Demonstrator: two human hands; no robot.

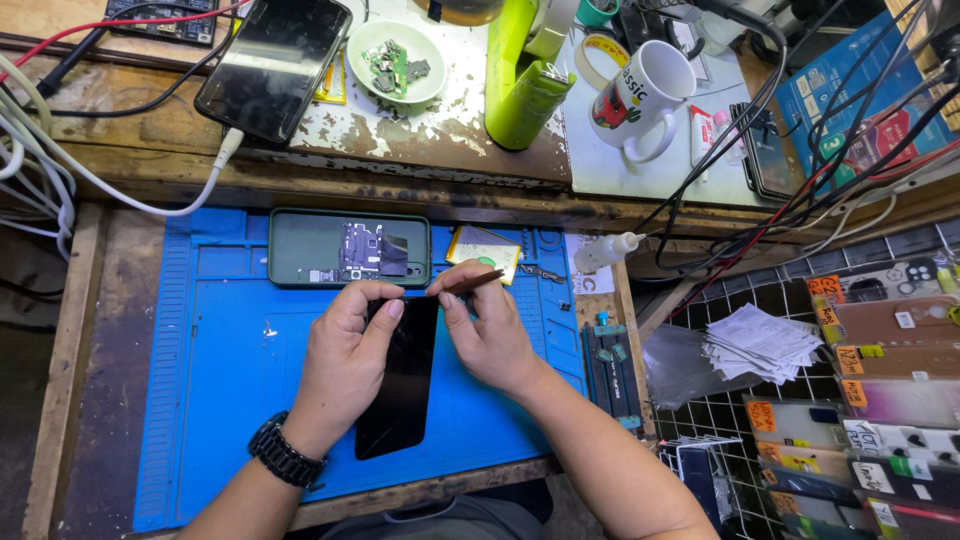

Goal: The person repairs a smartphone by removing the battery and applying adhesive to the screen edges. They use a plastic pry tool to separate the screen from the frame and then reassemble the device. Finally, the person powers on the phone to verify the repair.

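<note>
1. On the far left, white cables [40, 170] hang over the old wooden bench [110, 330]. A blue work mat [220, 350] lies on it.
2. The left hand [345, 360], with a black watch [283, 455] on its wrist, curls round the top left edge of a black phone [400, 390]. The fingers are pressed on the phone and hold it steady on the mat.
3. The phone lies flat, dark side up, between both hands. It looks shut on this side, so I think the opening work is only beginning or almost over. I cannot tell which.
4. Just behind the phone sits a green phone case [300, 250] with small dark parts [372, 250] inside. Those parts look already taken out.
5. The right hand [490, 335] pinches a thin brown tool [470, 283] between thumb and fingers. Its tip is near the top edge of the phone.
6. Farther back stand a white bowl [365, 45] of tiny parts and a white mug [645, 95].
</note>
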